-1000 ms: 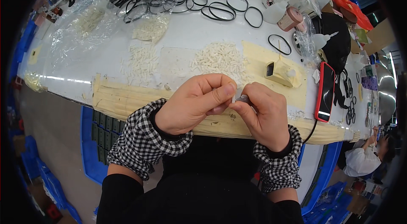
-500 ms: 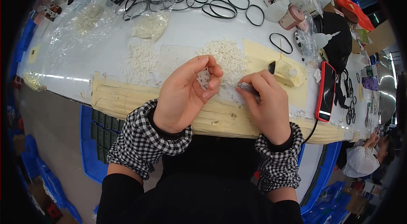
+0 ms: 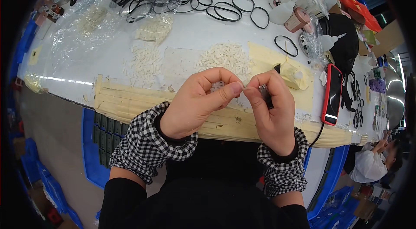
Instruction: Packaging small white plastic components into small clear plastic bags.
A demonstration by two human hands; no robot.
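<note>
My left hand (image 3: 193, 105) is closed, thumb and forefinger pinched together, with small pale pieces (image 3: 216, 85) showing inside its curled fingers. Facing it, my right hand (image 3: 277, 114) is also pinched, and a dark grey object (image 3: 264, 92) shows partly behind its thumb; its kind is hidden. The two sets of fingertips meet or nearly meet above the table's front edge; what lies between them is too small to make out. Just beyond my hands is a pile of short white pieces (image 3: 225, 55). A second pile of white pieces (image 3: 146, 62) lies to the left.
Black rubber loops (image 3: 224, 11) cover the back of the table. Clear plastic bags (image 3: 154, 29) with white pieces lie at the left. A yellow taped block (image 3: 294, 77) and a red-cased phone (image 3: 333, 94) are at the right. Beige tape (image 3: 216, 121) covers the front edge.
My left hand has turned from palm-up to a pinch and moved slightly down and right. My right hand has risen from the table, bringing its fingertips to the left's.
</note>
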